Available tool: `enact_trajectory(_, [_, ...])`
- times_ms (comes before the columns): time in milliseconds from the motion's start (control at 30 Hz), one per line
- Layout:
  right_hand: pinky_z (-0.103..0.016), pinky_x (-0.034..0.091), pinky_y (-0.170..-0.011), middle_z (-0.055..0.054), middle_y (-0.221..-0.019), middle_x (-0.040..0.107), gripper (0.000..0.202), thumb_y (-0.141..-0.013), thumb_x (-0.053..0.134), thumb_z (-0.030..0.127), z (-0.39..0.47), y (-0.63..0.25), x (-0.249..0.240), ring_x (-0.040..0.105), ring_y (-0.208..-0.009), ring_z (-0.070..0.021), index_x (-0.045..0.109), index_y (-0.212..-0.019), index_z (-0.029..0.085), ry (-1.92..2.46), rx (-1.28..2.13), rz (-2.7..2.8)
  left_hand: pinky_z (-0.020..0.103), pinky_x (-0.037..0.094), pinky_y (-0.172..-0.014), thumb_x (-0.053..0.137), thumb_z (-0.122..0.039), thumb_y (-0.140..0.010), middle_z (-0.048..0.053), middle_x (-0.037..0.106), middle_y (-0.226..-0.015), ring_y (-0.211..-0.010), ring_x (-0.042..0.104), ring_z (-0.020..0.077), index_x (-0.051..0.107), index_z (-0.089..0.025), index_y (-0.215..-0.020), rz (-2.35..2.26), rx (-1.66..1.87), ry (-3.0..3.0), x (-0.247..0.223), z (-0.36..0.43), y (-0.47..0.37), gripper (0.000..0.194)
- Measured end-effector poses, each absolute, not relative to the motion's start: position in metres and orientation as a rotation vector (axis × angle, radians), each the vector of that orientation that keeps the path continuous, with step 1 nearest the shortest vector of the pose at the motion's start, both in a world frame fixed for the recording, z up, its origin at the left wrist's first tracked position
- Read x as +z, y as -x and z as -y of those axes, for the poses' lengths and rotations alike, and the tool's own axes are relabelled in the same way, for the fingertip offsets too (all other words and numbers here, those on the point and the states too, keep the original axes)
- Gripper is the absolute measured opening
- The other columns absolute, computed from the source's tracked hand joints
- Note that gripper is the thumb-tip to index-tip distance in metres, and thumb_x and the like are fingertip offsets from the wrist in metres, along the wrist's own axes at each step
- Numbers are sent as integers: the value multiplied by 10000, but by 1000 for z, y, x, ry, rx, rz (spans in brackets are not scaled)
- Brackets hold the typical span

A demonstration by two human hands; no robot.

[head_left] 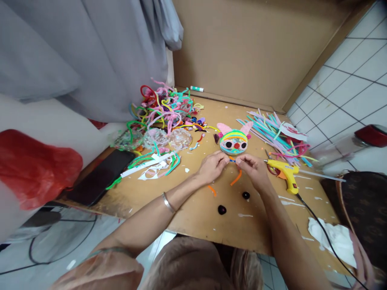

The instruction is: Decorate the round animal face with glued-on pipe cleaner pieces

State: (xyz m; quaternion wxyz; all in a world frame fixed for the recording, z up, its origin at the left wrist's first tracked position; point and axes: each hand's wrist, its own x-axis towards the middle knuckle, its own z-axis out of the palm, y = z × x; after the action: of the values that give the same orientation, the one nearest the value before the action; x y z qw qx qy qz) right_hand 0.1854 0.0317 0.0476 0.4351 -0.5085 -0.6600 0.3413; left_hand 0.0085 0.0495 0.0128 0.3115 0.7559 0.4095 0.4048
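Observation:
Both hands meet over the middle of the table, just in front of a round animal face [234, 143] with pink ears, black-and-white eyes and a red nose. My left hand [213, 166] pinches the left end of a small blue and orange piece [232, 160]. The fingers of my right hand [251, 167] are closed on its other end. An orange strip [236, 177] lies below the fingertips, and a second orange strip [213, 190] is near my left wrist. Two black round pieces, one left [222, 210] and one right [246, 195], rest nearer the table's front edge.
A yellow glue gun [286, 172] with a black cord lies right of my right hand. Pipe cleaners are heaped at the back left [169, 106] and back right [269, 129]. A black phone [101, 177], white tissue [334, 239] and brown bag [365, 209] flank the work area.

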Motion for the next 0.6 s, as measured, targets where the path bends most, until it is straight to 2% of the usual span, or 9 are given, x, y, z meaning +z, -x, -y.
enact_trajectory(133, [-249,359,-554,30,-558,518,208,-716,602,371,-29,-180,49,445,-554,-112,609,-620,186,1267,873,1649,278,394,-685,417,-340,-964,1,534,-697,-687,508,151,507,-193,-692,-1127,1068,-1965,14,-50,-8,322])
enact_trajectory(400, [-230,240,-484,64,-487,361,202,-646,575,358,-28,-178,50,304,-488,-77,495,-542,204,1347,932,1662,269,295,-601,446,-265,-884,-30,397,-587,-570,377,114,356,-197,-553,-1241,1050,-1993,9,-53,-8,349])
enact_trajectory(533, [-224,237,-481,60,-490,395,194,-658,604,357,-27,-177,48,317,-494,-76,550,-576,190,1354,1005,1746,268,291,-595,450,-279,-889,-27,415,-589,-572,380,114,373,-193,-549,-1417,1086,-1939,7,-60,-2,359])
enact_trajectory(600, [-221,227,-472,63,-489,400,210,-671,622,372,-26,-175,46,310,-486,-72,568,-593,185,1353,1050,1785,268,328,-616,448,-287,-904,-11,481,-620,-600,431,127,452,-187,-581,-1507,1087,-1953,8,-66,3,338])
